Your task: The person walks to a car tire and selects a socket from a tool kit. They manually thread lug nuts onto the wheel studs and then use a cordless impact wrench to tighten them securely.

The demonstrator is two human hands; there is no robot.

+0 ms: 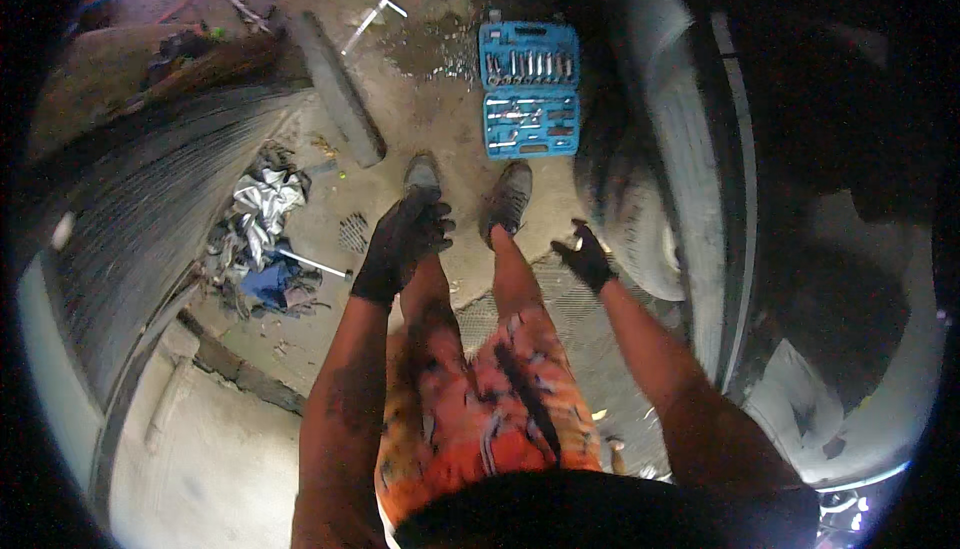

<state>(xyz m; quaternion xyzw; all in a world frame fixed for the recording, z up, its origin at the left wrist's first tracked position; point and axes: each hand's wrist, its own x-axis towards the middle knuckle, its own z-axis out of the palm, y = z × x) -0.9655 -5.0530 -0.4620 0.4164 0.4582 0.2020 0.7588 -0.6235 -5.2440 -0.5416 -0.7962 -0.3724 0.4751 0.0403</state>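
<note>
A dark, close-fitting glove (380, 271) covers the left hand (410, 234) and ends at the wrist; a matching glove (592, 267) covers the right hand (583, 249). Behind the hands, toward the body, come loose orange shorts (455, 404) with scattered dark and pale marks, a long dark streak and a pale drawstring (488, 449), then a plain black top (600, 514). Grey shoes (513, 196) show ahead of the hands.

1 greyish wheel (645, 234) stands upright at the right, and 1 slim silvery bar (312, 264) with a dark end lies slantwise at the left.
</note>
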